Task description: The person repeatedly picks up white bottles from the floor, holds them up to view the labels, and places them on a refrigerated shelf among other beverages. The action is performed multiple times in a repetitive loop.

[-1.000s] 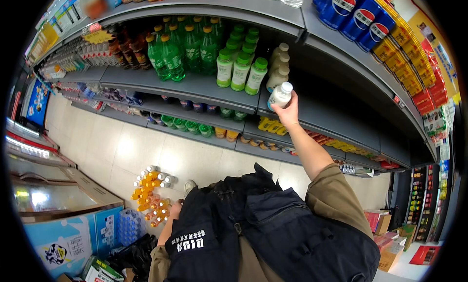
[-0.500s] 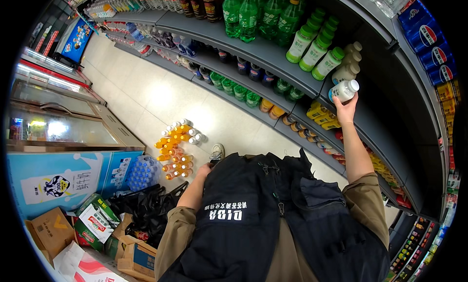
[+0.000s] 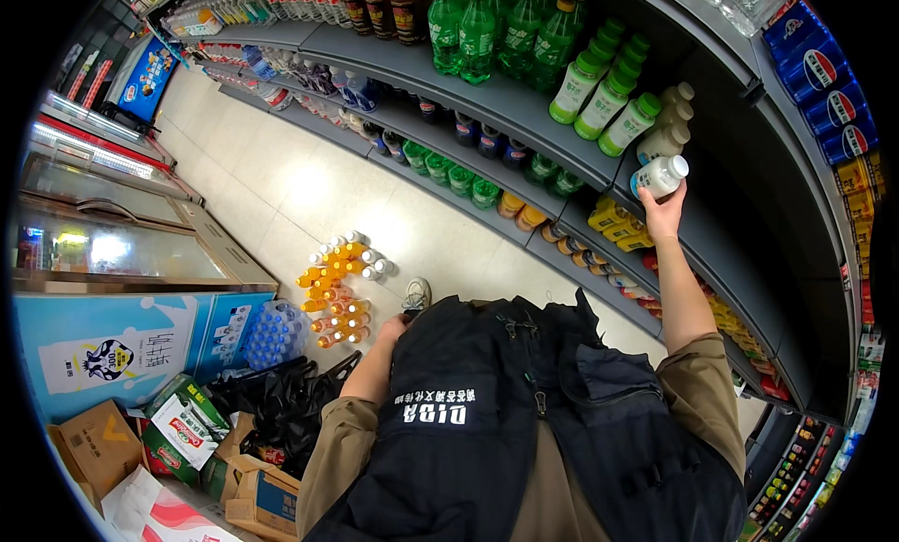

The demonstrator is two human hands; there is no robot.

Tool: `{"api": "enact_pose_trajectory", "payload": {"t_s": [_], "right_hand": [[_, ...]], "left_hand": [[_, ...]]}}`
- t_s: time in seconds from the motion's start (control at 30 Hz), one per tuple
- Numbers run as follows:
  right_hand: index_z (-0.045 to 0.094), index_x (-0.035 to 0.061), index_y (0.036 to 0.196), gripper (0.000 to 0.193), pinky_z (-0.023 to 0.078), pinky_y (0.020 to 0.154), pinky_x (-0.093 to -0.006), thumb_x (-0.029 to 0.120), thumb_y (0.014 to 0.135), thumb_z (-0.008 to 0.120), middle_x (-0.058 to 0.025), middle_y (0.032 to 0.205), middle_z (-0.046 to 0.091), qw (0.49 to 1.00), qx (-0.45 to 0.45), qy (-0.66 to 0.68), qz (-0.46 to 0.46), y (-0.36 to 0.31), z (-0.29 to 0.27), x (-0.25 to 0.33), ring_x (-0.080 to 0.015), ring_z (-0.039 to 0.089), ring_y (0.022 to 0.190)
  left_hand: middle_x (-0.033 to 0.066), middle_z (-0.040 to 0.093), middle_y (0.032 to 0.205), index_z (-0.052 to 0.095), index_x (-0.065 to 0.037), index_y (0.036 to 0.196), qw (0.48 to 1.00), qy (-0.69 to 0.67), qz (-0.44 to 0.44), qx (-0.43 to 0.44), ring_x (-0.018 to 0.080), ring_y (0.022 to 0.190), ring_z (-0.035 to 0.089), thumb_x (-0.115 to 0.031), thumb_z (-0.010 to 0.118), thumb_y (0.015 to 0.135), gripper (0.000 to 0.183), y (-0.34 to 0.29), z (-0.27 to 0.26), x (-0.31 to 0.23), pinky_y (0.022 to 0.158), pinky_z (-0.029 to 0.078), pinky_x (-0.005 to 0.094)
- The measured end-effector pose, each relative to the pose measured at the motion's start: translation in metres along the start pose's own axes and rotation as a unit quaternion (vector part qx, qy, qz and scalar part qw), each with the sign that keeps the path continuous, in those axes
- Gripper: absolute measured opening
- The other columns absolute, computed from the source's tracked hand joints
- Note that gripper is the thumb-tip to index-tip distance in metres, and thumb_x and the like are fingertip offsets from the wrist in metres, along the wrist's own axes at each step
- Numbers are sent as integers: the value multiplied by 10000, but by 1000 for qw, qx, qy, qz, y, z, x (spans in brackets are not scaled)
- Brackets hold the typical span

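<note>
Bottle (image 3: 656, 177) is pinched in right hand (image 3: 665, 210) at front edge of shelf (image 3: 529, 118), just beside cream bottles (image 3: 661, 142). Long axis is tilted; white cap (image 3: 679, 166) is pointed right and slightly upward in view. Body is whitish, smooth, rounded, blue-marked. Left hand (image 3: 392, 330) is partly hidden; its grip cannot be told.
</note>
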State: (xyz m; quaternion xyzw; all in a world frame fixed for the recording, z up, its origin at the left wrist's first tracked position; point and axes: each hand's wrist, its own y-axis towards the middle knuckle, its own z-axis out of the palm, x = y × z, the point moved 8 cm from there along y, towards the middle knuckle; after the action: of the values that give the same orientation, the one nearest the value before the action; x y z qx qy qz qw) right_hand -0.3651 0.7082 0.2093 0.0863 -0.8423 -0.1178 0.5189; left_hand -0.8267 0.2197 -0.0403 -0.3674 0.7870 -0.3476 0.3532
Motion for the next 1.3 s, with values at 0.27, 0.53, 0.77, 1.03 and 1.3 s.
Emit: {"api": "enact_pose_trajectory", "payload": {"t_s": [0.27, 0.53, 0.77, 1.03, 1.3], "right_hand": [[285, 38, 1476, 916, 366, 1095, -398, 197, 746, 815, -174, 1398, 471, 1000, 3, 25, -6, -1, 1, 6, -294, 469, 1300], [214, 48, 1490, 918, 374, 1085, -376, 78, 782, 796, -147, 1414, 434, 1000, 14, -12, 5, -2, 3, 9, -261, 466, 1292], [249, 33, 1477, 893, 377, 1074, -366, 73, 778, 803, -142, 1381, 463, 1000, 12, -9, -17, 2, 1, 13, -249, 482, 1264], [314, 42, 1413, 786, 405, 1056, -383, 112, 768, 757, -103, 1295, 512, 999, 10, -49, -7, -6, 4, 52, -225, 522, 1192], [183, 61, 1516, 957, 388, 1102, -378, 70, 768, 779, -155, 1452, 434, 994, 56, 78, 57, -2, 7, 13, -270, 477, 1319]], "left_hand": [[150, 665, 1225, 643, -106, 1264, 1000, 5, 5, -6, 290, 1168, 616, -527, 614, 860, 584, 2, 1, 1, 985, 480, 366], [143, 664, 1227, 651, -124, 1253, 1000, 12, 7, -4, 298, 1167, 614, -486, 604, 872, 528, 7, 3, 6, 984, 480, 379], [158, 678, 1188, 669, -102, 1211, 992, -94, -14, -88, 306, 1129, 631, -437, 608, 874, 479, 3, 22, 28, 964, 486, 390], [200, 699, 1084, 660, -13, 1159, 976, -163, 78, -122, 328, 1036, 662, -437, 600, 871, 517, 15, 75, 93, 901, 498, 399], [216, 702, 1046, 644, -4, 1162, 991, -45, 93, -80, 358, 1011, 670, -463, 603, 854, 554, 53, 51, 88, 880, 509, 429]]}}
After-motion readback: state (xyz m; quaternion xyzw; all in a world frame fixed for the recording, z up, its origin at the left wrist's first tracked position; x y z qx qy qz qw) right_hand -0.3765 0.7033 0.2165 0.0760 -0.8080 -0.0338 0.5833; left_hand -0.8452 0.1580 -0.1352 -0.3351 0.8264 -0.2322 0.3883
